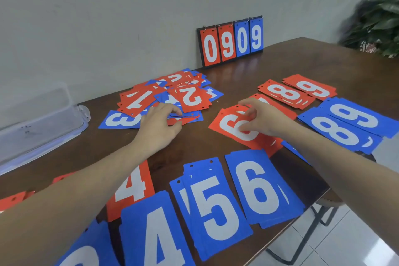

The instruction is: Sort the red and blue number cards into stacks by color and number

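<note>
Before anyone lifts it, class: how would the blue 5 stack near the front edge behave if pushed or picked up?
The blue 5 stack looks thin and flat, so probably light and slightly bendy. Its cards already sit fanned out of line, so a push would likely spread them further. Lying flat on the table, a card may be hard to pinch up.

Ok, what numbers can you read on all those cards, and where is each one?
"0909": flip scoreboard by the wall, red 0 9, blue 0 9.
"7", "2": red cards on the mixed pile.
"3": blue card at the pile's left edge.
"6": red stack under the right hand.
"8", "9": red stacks, far right.
"8", "9": blue stacks, right.
"4": red stack, near.
"4", "5", "6": blue stacks, near edge.
Other pile cards: covered, unreadable.
</note>
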A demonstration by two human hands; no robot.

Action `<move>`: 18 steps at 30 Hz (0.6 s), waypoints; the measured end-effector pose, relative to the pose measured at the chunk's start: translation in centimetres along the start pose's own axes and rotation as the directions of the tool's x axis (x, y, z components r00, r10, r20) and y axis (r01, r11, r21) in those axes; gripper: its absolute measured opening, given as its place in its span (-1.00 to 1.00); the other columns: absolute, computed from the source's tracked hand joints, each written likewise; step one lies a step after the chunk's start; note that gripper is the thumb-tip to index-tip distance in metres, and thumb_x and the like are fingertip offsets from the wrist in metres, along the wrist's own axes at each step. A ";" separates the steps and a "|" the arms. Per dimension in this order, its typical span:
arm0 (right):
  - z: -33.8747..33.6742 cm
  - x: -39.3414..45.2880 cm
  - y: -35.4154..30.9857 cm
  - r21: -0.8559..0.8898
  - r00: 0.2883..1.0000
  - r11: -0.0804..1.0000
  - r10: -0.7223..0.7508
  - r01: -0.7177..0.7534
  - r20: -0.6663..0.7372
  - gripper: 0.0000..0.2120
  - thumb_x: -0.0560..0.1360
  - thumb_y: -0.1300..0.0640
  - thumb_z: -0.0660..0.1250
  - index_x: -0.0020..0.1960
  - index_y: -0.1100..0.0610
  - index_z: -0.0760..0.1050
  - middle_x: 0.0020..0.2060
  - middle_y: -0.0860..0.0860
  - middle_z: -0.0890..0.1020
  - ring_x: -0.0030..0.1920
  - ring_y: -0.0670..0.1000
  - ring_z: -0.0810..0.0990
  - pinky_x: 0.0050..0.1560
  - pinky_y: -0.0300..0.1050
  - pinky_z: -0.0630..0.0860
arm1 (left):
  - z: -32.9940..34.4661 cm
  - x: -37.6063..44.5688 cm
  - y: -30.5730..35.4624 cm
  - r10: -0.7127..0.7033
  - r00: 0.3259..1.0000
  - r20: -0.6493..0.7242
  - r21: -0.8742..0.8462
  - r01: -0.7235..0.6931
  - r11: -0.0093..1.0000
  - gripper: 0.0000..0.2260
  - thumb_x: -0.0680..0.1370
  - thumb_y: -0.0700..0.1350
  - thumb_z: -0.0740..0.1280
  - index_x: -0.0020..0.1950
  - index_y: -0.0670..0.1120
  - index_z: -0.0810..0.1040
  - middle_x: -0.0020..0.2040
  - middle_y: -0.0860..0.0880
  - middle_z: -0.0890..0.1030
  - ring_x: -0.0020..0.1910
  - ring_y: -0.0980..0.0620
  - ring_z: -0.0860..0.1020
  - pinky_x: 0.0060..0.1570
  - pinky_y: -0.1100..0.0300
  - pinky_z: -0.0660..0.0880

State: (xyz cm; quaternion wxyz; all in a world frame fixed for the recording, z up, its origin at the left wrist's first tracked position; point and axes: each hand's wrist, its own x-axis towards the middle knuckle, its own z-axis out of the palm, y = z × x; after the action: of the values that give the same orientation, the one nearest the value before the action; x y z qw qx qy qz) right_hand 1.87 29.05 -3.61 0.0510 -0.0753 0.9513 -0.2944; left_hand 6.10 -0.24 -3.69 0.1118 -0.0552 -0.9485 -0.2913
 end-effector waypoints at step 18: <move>-4.0 -0.1 1.5 0.115 0.994 0.989 0.095 -0.089 -0.045 -0.82 0.55 0.09 0.39 0.13 -0.03 0.48 0.12 0.00 0.60 0.00 0.01 0.54 -0.24 -0.18 0.45 | 5.1 5.2 9.1 0.161 0.981 0.104 0.064 -0.168 0.984 -0.47 0.55 0.02 0.42 0.49 0.10 0.34 0.51 0.04 0.30 0.47 0.00 0.31 0.42 -0.10 0.34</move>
State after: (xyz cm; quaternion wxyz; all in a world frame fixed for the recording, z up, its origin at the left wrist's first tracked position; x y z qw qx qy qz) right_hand 1.27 32.50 -1.15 0.0448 -0.0207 0.9367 -0.3467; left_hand 1.69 10.38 -1.58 0.0906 -0.1437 -0.9549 -0.2434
